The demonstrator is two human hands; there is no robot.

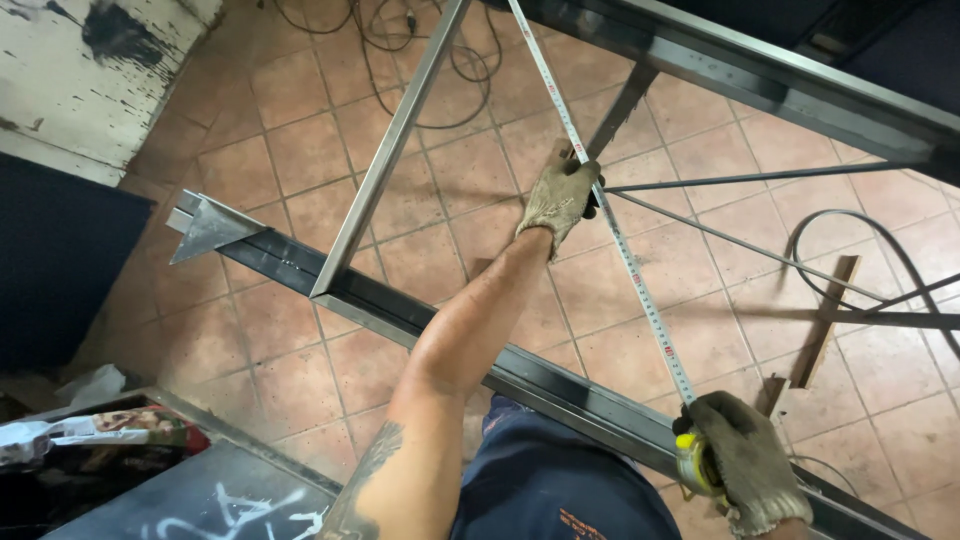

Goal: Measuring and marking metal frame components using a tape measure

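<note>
The left hand, gloved, reaches out to about 12 o'clock from the body and closes around the tape, pinching the blade against a dark bar of the steel frame. The right hand, also gloved, sits at about 4 o'clock, curled tight around the yellow tape case and resting on the near rail. The blade runs taut between the two hands and carries on past the left one toward 12 o'clock, out of view. The rail crosses the picture from 9 o'clock down to 5 o'clock, with a triangular plate at its far left end. Thin rods fan out toward 3 o'clock over the tiled floor. A wooden strip and a black cable lie on the tiles at 3 o'clock.
</note>
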